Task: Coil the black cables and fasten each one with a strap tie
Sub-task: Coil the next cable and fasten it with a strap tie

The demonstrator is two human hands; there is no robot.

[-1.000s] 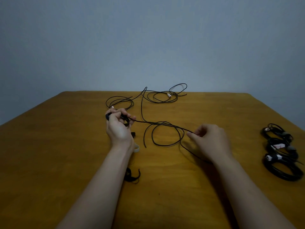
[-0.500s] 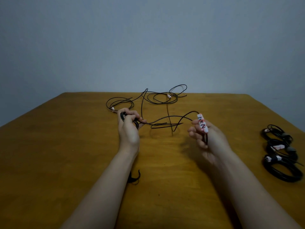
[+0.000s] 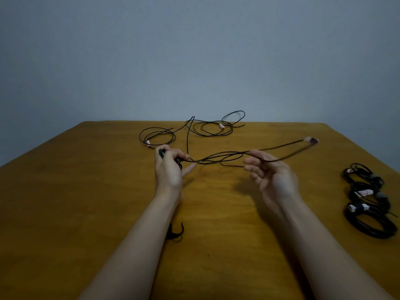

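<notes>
My left hand (image 3: 170,167) grips a small coil of thin black cable (image 3: 218,158) above the wooden table (image 3: 86,202). The cable runs right to my right hand (image 3: 270,176), which is raised palm up with loosely curled fingers; the strand passes through its fingertips. Beyond that hand the cable's end with a white-tagged plug (image 3: 311,140) swings in the air, blurred. More loose black cable (image 3: 207,128) lies in loops at the table's far edge. A black strap tie (image 3: 176,232) lies beside my left forearm.
Three coiled, tied black cables (image 3: 368,200) lie in a row near the table's right edge. A grey wall stands behind the table.
My right hand has let the tagged plug slide out and now holds the strand further along; the plug end has swung out to the right. My left hand has stayed on its coil.
</notes>
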